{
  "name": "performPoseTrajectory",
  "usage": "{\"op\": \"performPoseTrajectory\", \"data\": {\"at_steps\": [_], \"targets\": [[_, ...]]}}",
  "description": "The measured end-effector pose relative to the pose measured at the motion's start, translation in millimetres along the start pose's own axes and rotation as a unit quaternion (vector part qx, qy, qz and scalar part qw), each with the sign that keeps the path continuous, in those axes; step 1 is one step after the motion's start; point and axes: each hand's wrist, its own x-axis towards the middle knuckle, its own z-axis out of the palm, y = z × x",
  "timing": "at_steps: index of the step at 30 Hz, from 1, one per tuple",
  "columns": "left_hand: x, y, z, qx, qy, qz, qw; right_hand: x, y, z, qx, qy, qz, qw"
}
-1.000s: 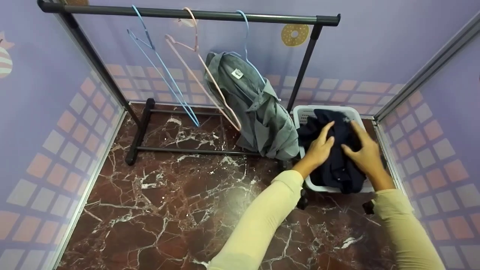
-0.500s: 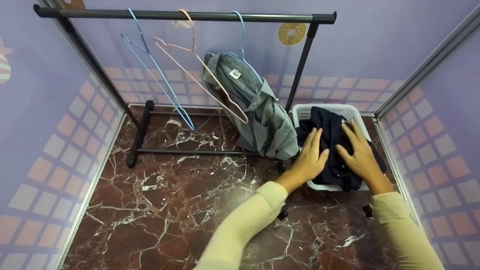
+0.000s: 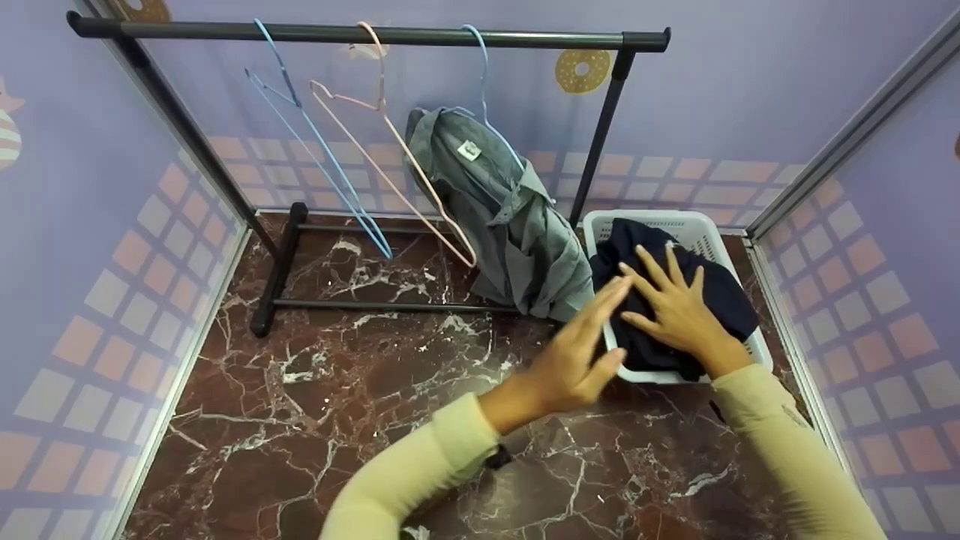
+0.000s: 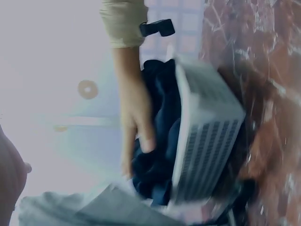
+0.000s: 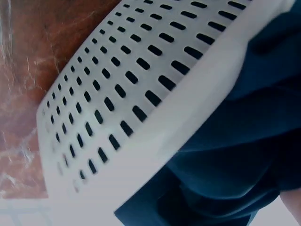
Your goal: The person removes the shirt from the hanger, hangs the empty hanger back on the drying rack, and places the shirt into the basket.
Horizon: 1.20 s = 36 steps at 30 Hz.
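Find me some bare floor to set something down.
Bare floor lies between the left wall, rack and left sleeve. It's crowded at the basket, where the right hand spreads over dark cloth near the grey shirt.

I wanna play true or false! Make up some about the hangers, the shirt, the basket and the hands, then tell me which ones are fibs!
1. The right hand is over the dark cloth with its fingers spread. True.
2. The basket is black. False: the basket is white.
3. The left hand grips a hanger. False: the left hand holds nothing.
4. The pink hanger has no clothes on it. True.
5. The gray shirt hangs farthest from the basket. False: the gray shirt is on the blue hanger nearest the basket.
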Motion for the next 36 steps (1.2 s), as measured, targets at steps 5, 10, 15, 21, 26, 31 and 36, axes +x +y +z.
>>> {"op": "performPoseTrajectory", "data": {"at_steps": [5,10,15,21,26,31,36], "targets": [[-26.1,-2.2,-28.8,0.017,0.029,0.041,0.9986,12,-7,9.4,-0.036,-0.025,-0.015,0.999],[-68.7,-18.5,-40.8,0.050,0.027,0.057,0.9968,22,-14,16.3,-0.027,-0.074,-0.027,0.997],[-106.0,-39.9,-57.1,0.083,-0.001,-0.006,0.9965,31,-12,18.0,-0.035,-0.105,-0.007,0.994],[-141.3,-65.8,-77.1,0.133,-0.007,-0.088,0.9871,34,-4,20.8,-0.034,-0.140,0.028,0.989],[-159.2,-82.2,-90.2,0.157,-0.011,-0.146,0.9768,34,-2,24.7,-0.030,-0.157,0.055,0.986],[-169.9,-97.7,-100.7,0.185,-0.031,-0.191,0.9636,34,-4,36.4,-0.025,-0.189,0.077,0.979],[-171.8,-109.9,-109.0,0.249,-0.084,-0.222,0.9389,32,-8,49.2,-0.051,-0.207,0.078,0.974]]}}
